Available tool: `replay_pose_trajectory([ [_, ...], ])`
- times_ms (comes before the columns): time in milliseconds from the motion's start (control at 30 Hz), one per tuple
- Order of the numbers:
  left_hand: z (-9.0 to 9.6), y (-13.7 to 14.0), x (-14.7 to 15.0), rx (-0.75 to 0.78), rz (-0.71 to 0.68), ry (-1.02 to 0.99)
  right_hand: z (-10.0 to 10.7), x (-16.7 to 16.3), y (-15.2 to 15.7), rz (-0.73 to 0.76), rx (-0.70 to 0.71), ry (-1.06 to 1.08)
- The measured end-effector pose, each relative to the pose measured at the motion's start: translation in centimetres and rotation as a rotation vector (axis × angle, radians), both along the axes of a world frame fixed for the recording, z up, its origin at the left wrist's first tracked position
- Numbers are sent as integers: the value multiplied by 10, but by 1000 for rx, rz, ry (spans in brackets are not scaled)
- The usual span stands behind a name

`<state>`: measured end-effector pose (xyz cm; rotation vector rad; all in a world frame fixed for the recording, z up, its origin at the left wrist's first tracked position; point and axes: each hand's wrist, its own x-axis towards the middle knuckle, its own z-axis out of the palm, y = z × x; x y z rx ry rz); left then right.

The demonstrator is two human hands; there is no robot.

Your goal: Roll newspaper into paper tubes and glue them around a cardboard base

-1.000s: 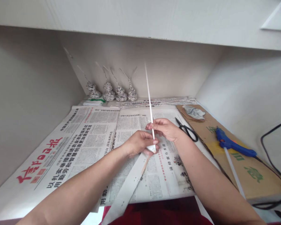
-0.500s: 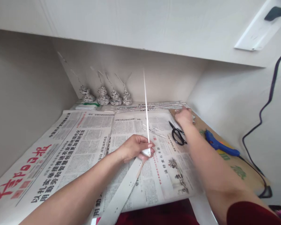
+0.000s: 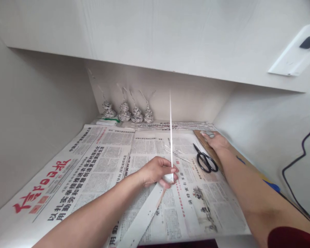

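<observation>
The left hand (image 3: pixel 158 171) pinches the white paper strip (image 3: pixel 144 214), rolled end upright above the newspaper (image 3: pixel 93 172); the right hand (image 3: pixel 218 141), arm stretched far out, meets a crumpled wad (image 3: pixel 209 133), its grip I can't tell

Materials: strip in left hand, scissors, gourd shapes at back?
Strip: probably matt paper; thin, flat, ink-like marks along one edge.
Scissors: blades likely metal, being slim and pointed; handles smooth black, plastic or coated metal unclear.
Gourd shapes: seemingly matt newspaper coils, going by grey print-like speckles.
</observation>
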<state>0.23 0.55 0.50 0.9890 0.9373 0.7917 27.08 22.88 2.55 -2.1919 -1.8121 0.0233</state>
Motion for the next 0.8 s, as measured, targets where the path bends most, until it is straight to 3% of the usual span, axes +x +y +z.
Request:
replay_pose_trajectory([
  [100, -2, 0, 0, 14, -5, -9, 5, -12, -13, -107, -11, 55],
  [167, -3, 0, 0, 16, -9, -5, 8, -27, -28, -101, 76, 52],
  [233, -3, 0, -1, 11, -7, -4, 11, -48, -47, 19, 183, 112],
  [267, -3, 0, -1, 7, -6, -7, 13, -60, -58, 143, 157, 230],
  [300, -2, 0, -2, 5, -3, -11, 14, -73, -68, 316, 36, 394],
  [367, -1, 1, -3, 11, 8, -18, 17, -98, -90, 509, -138, 548],
  [433, 1, 1, -5, 28, 17, -23, 18, -116, -108, 787, -485, 948],
  [500, 3, 1, -7, 44, 12, -27, 17, -125, -120, 952, -647, 1206],
  [600, 3, 2, -7, 43, -7, -14, 9, -125, -127, 1000, -705, 1325],
  [800, 1, 1, -4, 27, -21, 60, -12, -121, -117, 882, -686, 1353],
])
